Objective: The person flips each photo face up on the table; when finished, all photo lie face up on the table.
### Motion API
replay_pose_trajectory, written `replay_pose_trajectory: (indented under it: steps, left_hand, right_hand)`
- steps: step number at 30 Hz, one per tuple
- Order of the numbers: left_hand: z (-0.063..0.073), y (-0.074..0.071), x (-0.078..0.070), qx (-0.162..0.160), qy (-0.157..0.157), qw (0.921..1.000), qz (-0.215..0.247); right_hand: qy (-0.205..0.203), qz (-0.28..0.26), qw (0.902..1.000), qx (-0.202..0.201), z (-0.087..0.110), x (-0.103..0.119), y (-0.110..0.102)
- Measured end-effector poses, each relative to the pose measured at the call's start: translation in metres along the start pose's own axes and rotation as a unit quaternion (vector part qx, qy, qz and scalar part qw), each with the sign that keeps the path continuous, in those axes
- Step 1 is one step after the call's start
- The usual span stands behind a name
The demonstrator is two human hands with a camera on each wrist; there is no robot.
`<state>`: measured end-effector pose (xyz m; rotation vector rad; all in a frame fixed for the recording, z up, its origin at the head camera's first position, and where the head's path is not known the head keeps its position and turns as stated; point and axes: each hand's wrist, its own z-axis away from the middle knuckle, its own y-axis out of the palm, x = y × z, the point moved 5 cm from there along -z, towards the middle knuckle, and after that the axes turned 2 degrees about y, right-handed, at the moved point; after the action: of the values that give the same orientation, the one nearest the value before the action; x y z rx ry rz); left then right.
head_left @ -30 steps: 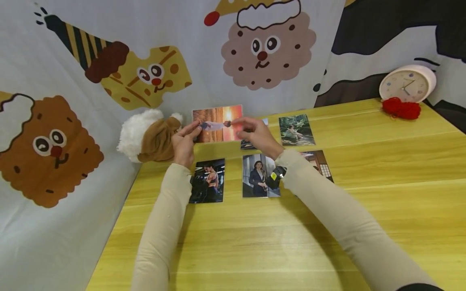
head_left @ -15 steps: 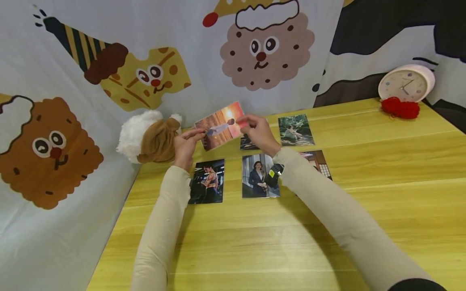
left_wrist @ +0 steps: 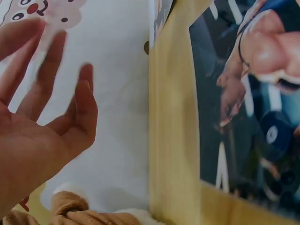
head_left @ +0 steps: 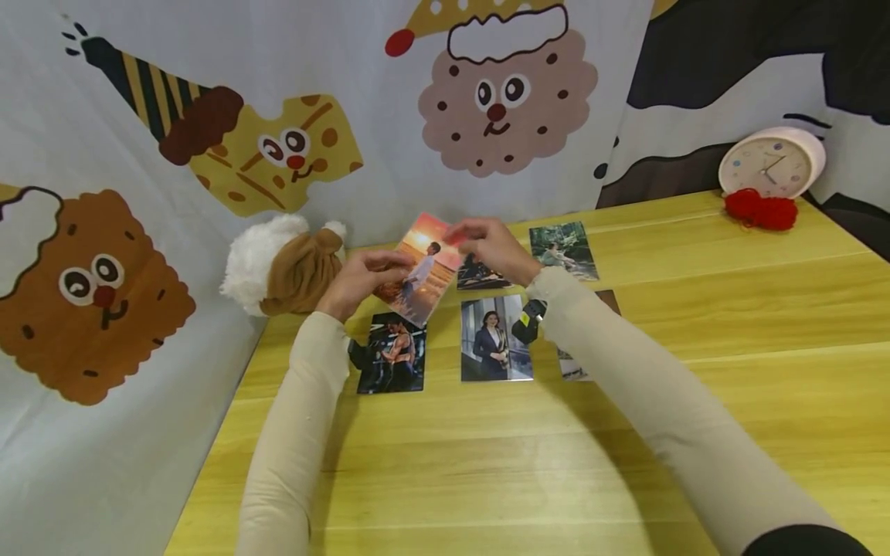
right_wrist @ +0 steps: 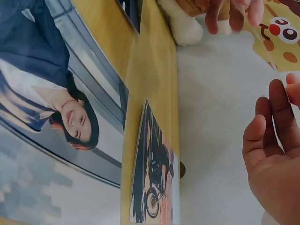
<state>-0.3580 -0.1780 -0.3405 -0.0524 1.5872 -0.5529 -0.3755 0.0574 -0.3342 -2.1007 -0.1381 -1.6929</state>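
In the head view, a sunset photo [head_left: 426, 270] of a figure in white is tilted above the back of the table. My right hand [head_left: 490, 245] pinches its upper right edge between thumb and fingers. At its left side, the fingertips of my left hand [head_left: 361, 282] overlap the print; whether they grip it is hard to tell. The left wrist view shows the left hand [left_wrist: 42, 89] with several fingers loosely bent. In the right wrist view, the sunset photo is nearly edge-on between the right hand [right_wrist: 276, 140] and the left fingertips [right_wrist: 234, 18].
Several photos lie on the wooden table [head_left: 487, 471]: a gym photo [head_left: 399, 359], a suit portrait [head_left: 495, 340], a motorcycle photo [right_wrist: 157, 173] and a forest photo [head_left: 565, 251]. A brown-and-white plush toy [head_left: 285, 266] sits left. A clock [head_left: 772, 164] and red yarn [head_left: 761, 210] stand right.
The sunset photo has turned clockwise from lying sideways to a steep tilt, its lower end now above the gym photo. The left hand's fingers have shifted along its left side.
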Motion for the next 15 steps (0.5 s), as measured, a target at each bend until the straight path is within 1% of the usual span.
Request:
replay_pose_trajectory:
  steps: [2,5,8,12,15]
  left_hand:
    - [0.000,0.001,0.003,0.000,-0.008,0.9999,0.009]
    - [0.000,0.001,0.009,-0.017,-0.033,0.9992,0.014]
    - [-0.001,0.001,0.013,-0.038,-0.049,0.9978,0.024]
    - [-0.002,0.001,0.015,-0.066,-0.043,0.9958,0.048]
    - [-0.002,0.001,0.015,-0.093,-0.047,0.9917,0.075]
  right_hand:
    - [0.002,-0.004,1.0000,0.003,0.000,0.000,0.001]
    - [-0.001,-0.013,0.9999,-0.003,0.000,0.000,0.002]
    - [-0.010,-0.026,0.9994,-0.021,0.000,-0.001,0.004]
    - [-0.021,-0.050,0.9975,-0.045,0.000,-0.002,0.006]
    - [-0.026,-0.061,0.9962,-0.057,0.001,-0.003,0.010]
